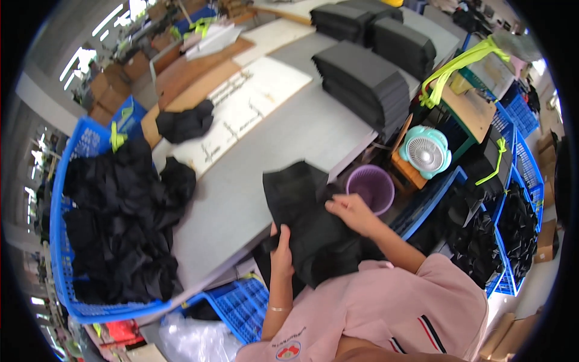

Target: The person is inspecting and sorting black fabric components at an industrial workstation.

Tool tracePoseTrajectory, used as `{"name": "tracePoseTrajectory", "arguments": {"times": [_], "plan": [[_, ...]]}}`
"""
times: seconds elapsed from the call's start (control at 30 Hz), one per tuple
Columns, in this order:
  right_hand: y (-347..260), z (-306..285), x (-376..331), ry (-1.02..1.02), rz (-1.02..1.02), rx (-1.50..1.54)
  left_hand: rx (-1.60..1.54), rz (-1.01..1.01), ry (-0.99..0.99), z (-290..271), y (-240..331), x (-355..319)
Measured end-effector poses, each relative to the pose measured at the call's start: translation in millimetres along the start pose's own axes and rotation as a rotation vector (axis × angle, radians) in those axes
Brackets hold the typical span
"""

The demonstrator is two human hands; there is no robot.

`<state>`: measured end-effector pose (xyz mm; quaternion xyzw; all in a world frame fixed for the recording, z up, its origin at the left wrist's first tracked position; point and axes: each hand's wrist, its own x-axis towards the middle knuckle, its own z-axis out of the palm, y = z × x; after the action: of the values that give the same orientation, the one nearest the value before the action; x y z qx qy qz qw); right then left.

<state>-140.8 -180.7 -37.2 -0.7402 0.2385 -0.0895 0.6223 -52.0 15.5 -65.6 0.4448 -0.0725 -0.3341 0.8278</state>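
A piece of black fabric [304, 223] hangs over the near edge of a grey table [241, 199], and both my hands hold it. My left hand [281, 250] grips its lower left edge just off the table. At its upper right side, my right hand [350, 212] pinches the cloth next to a purple basket [373, 186]. The fabric covers part of my left fingers.
A blue crate [60, 241] piled with black cloth stands on the table's left. Stacks of dark folded pieces [365, 81] lie at the far end. A small teal fan [425, 151], blue crates [518, 181] with black cloth and neon yellow straps [452, 66] are to the right.
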Motion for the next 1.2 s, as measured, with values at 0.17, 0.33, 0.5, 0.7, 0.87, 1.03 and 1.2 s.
{"name": "tracePoseTrajectory", "arguments": {"times": [0.17,0.33,0.5,0.7,0.87,1.03,1.2], "plan": [[7,0,-7,-0.231,0.21,0.631,-0.035,-0.097,0.074,-21,-4,0],[19,9,-16,-0.301,0.206,0.95,-0.043,-0.008,0.071,-27,-16,-1],[22,13,-14,-0.217,0.167,0.84,-0.097,0.001,0.115,-16,-13,-10],[26,1,-8,-0.283,0.156,0.479,-0.05,-0.099,0.032,-31,-1,-11],[24,38,-12,-0.521,0.237,0.879,-0.237,-0.168,-0.075,-40,-19,2],[4,35,10,-0.231,0.063,0.326,-0.13,0.125,-0.003,-41,-14,10],[-11,57,16,0.083,-0.264,-0.509,0.235,0.123,0.147,-51,8,9]]}}
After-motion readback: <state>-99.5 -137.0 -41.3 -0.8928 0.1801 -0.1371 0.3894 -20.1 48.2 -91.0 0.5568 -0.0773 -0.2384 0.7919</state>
